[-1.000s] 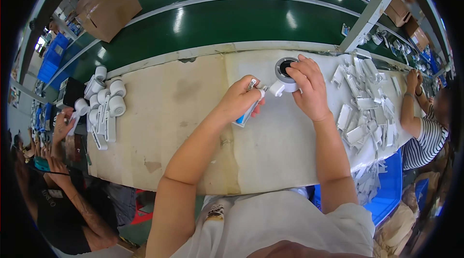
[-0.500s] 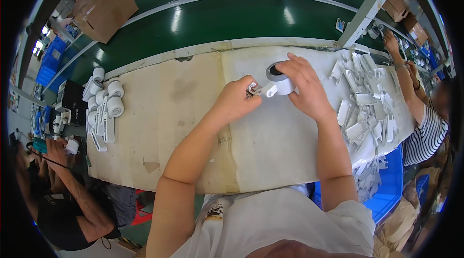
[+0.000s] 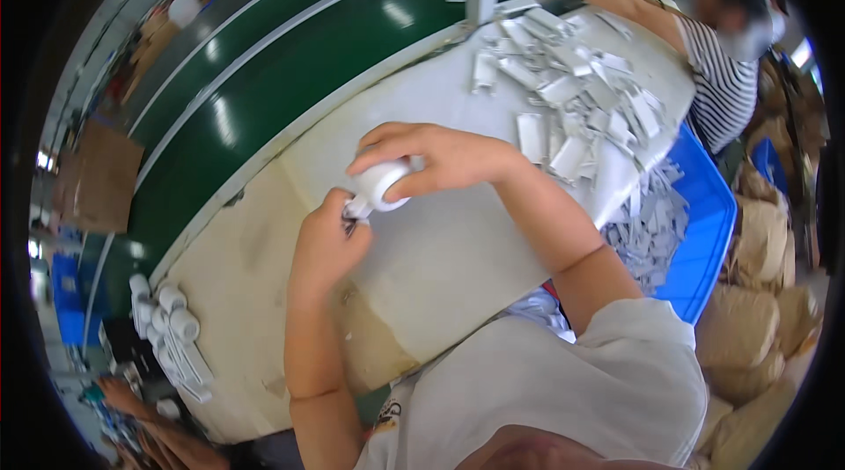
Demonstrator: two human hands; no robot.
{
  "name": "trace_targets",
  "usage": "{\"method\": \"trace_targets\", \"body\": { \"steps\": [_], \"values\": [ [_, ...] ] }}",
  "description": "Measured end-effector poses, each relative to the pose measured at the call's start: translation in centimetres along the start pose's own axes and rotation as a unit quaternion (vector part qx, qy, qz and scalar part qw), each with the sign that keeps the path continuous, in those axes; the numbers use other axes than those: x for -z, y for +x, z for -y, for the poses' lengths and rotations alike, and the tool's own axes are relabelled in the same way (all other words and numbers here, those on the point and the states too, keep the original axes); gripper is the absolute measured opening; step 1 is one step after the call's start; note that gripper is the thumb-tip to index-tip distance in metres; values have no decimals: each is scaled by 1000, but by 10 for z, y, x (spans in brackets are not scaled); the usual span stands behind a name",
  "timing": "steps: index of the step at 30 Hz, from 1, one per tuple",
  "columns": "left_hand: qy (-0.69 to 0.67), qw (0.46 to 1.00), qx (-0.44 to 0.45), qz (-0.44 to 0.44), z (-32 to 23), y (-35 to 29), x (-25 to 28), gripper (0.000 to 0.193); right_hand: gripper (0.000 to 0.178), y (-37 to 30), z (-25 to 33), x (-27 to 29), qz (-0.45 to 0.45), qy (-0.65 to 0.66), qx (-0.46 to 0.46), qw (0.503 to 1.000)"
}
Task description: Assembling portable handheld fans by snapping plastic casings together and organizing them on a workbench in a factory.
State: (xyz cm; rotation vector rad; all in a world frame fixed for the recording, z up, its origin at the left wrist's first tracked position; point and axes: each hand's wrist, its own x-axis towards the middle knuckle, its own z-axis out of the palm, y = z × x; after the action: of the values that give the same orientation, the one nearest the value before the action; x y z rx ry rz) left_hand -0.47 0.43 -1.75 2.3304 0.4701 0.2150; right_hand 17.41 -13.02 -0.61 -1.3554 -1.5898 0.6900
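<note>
Over the middle of the table, both my hands hold one white plastic piece, a round head (image 3: 385, 185) with a short jointed arm (image 3: 356, 207). My right hand (image 3: 431, 156) curls over the head from above, thumb on its near side. Pinched in my left hand (image 3: 327, 244) is the end of the jointed arm; a small dark or metal part shows at the fingertips, too small to name. To the right, a pile of white plastic channel-shaped parts (image 3: 568, 78) covers the table end.
A row of white round-headed pieces with flat arms (image 3: 176, 329) lies at the table's left end. A blue bin (image 3: 709, 232) of similar white parts stands at right. Beyond the table runs a green conveyor (image 3: 264, 100). A co-worker in stripes (image 3: 726, 91) reaches in at far right.
The view has swung to the right, so the parts pile and blue bin show more fully. My right hand has turned over the round head, whose dark grey-ringed face no longer shows.
</note>
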Motion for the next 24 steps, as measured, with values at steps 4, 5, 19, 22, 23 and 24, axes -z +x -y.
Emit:
{"method": "trace_targets", "body": {
  "steps": [4,5,19,22,23,24],
  "values": [
    [-117,991,11,70,2,2,-9,20,46,-12,4,4,4,-18,15,1000],
    [-117,991,7,71,2,1,-10,20,46,-14,7,4,1,-22,14,1000],
    [-613,784,10,95,15,16,-24,33,65,-158,53,34,4,-488,-274,829],
    [-615,785,3,70,23,14,-21,33,57,-161,34,43,1,-416,-277,866],
    [-611,789,14,58,25,14,-19,33,51,-153,41,40,-31,-424,-261,867],
    [-608,792,13,50,28,15,-17,33,51,-141,47,39,-30,-424,-254,869]
  ]
}}
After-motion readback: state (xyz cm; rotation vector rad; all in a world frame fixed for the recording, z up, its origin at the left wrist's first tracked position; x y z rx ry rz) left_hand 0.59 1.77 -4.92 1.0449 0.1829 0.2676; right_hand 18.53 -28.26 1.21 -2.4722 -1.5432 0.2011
